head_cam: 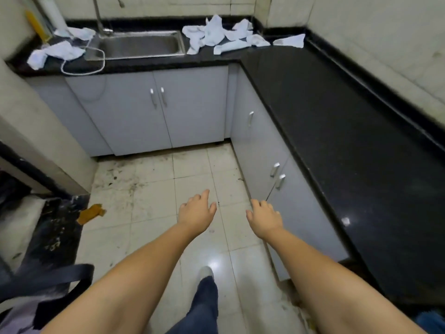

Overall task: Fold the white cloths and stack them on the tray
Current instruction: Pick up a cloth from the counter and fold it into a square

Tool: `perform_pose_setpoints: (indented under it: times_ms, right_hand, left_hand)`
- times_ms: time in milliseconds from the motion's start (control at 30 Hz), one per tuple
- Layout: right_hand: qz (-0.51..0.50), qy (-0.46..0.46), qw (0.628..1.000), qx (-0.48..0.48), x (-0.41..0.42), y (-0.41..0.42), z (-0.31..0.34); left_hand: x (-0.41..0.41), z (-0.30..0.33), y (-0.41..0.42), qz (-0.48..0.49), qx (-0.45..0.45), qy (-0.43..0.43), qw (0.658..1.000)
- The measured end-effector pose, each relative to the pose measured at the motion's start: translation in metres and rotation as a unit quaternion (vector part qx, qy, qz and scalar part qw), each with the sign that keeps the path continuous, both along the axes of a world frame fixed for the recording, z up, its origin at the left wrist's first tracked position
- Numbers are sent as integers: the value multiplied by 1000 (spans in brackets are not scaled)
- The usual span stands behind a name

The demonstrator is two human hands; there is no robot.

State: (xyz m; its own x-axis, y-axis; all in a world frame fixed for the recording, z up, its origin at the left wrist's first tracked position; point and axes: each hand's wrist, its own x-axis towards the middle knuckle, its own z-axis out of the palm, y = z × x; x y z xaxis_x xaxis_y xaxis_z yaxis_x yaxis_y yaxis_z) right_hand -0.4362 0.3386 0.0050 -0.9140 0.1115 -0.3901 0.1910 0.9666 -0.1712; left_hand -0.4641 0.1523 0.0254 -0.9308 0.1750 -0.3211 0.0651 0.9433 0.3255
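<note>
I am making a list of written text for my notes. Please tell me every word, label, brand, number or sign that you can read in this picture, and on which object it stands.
No text can be read in this picture.
The white cloths, the sink, the cabinet doors and the black counter show no writing.
The yellow object by the left wall is too blurred to tell.

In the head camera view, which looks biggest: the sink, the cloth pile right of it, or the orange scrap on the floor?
1. sink
2. cloth pile, nearly as wide
3. orange scrap; nearer the camera, yet smallest
</note>
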Motion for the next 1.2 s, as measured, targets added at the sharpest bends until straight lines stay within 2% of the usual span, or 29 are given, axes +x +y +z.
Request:
perform_pose_setpoints:
  times_ms: [233,333,567,800,1200]
  right_hand:
    - [-15,12,1000,-15,-160,11,20]
    - [-42,27,997,-53,-228,23,29]
    - [-46,99,991,-79,-397,65,49]
    - [-53,140,987,-65,-547,138,84]
    - [-197,147,968,-46,-754,272,69]
  left_hand:
    - [-170,25,8,-15,-9,17,1000]
    - [-233,30,25,-38,-7,18,999]
    - [-399,34,84,-67,-30,53,996]
    - [-559,64,162,-76,21,58,995]
    - [-812,53,314,-240,24,65,968]
